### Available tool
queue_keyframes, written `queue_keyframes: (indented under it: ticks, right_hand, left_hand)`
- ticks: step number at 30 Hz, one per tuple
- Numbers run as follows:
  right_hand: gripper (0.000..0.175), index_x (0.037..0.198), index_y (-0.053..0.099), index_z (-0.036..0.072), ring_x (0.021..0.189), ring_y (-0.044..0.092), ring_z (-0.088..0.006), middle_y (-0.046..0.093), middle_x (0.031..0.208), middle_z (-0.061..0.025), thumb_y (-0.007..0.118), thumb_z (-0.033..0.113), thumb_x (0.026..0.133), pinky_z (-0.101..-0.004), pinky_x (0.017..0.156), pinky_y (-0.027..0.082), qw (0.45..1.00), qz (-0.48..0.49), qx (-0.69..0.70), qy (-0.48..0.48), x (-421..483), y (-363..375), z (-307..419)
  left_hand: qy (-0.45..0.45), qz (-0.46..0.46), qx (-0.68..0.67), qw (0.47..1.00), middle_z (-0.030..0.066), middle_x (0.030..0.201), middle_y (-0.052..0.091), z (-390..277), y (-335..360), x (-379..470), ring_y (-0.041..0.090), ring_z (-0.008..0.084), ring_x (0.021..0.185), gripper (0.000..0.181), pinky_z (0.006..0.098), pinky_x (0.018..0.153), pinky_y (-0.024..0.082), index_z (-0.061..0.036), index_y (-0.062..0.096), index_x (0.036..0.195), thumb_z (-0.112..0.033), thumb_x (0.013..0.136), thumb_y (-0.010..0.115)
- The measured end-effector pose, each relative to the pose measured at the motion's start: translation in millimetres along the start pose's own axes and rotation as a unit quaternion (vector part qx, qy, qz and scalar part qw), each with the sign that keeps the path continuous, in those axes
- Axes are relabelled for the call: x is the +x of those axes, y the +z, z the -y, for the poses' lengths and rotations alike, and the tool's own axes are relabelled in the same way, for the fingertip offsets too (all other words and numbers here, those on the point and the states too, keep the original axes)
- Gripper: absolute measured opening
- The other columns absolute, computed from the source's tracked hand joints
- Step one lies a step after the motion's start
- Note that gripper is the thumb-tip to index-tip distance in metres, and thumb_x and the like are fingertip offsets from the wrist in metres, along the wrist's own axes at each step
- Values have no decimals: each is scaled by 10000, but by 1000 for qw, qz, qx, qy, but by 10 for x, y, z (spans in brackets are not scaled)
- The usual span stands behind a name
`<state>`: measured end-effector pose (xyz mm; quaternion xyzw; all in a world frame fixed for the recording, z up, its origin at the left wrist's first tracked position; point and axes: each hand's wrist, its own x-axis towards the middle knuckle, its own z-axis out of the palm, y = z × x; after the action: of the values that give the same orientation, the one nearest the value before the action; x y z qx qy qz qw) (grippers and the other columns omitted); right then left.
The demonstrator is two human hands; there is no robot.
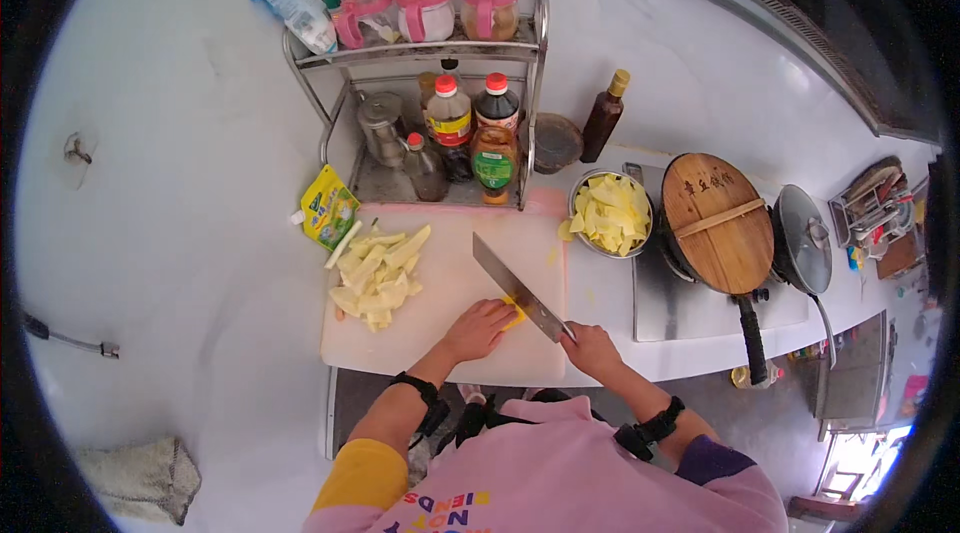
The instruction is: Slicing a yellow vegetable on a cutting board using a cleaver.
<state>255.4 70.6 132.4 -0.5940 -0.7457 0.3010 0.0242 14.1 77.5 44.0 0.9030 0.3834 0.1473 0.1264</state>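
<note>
My right hand (592, 354) grips the handle of a broad cleaver (516, 287), whose blade slants up and to the left over the white cutting board (450, 349). Against the left face of the blade lies a yellow piece of food (514, 314), pressed down by the fingers of my left hand (480, 329). Whether the edge is in the piece I cannot tell. Pale cut vegetable strips (379, 274) lie heaped on the board's left side. Beyond its right edge, a metal bowl (643, 245) holds thin yellow slices (611, 212).
Behind the board stands a metal rack (534, 67) with bottles and pink-lidded jars (489, 4). A yellow-green pouch (330, 209) is at the left. To the right are a wood-lidded wok (716, 248), a glass-lidded pan (801, 240) and a dark bottle (605, 120).
</note>
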Motion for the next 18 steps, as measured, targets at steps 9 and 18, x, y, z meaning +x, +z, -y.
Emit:
queue_keyframes:
  ticks: [9,18]
  right_hand:
    - [297,969,582,33,701,595,-407,615,755,-214,475,293,873,-481,653,489,999,-5,-10,33,177,262,114]
    - [350,1084,585,95,712,609,-409,626,772,-220,460,356,886,-499,671,501,1000,0,-21,-12,355,124,-52]
  left_hand:
    - [11,-44,49,998,52,1191,505,48,132,-15,419,215,1133,405,364,973,347,-74,504,1189,-211,810,541]
    - [-76,-124,107,984,54,1151,529,-54,198,122,442,213,1091,372,355,953,367,-48,547,1132,-216,800,543]
